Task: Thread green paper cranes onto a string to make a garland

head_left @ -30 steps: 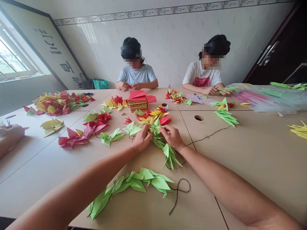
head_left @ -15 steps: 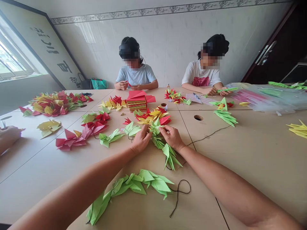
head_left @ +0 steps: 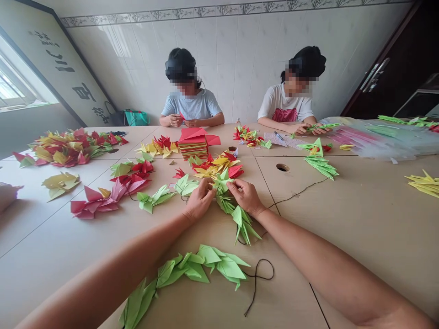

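A green folded-paper strand (head_left: 224,201) lies on the table in front of me, its upper end between my hands. My left hand (head_left: 201,198) pinches that end from the left, fingers closed. From the right, my right hand (head_left: 245,194) grips the same end between thumb and fingers. Just behind the hands is a pile of yellow and red folded pieces (head_left: 217,165). Nearer to me, a second green strand (head_left: 199,266) lies curved, with a black cord (head_left: 255,276) looped at its right end. The fingertips partly hide the held end.
Pink and red pieces (head_left: 103,201) and a large mixed heap (head_left: 68,147) lie left. Behind my hands stands a stack of coloured paper (head_left: 193,147). Two people sit across the table (head_left: 360,219), which has a round hole. Plastic bags (head_left: 373,139) lie right.
The view has turned slightly, so the background and left-side items sit a little further left. At the left edge, another person's hand has mostly left the view. My hands keep their hold.
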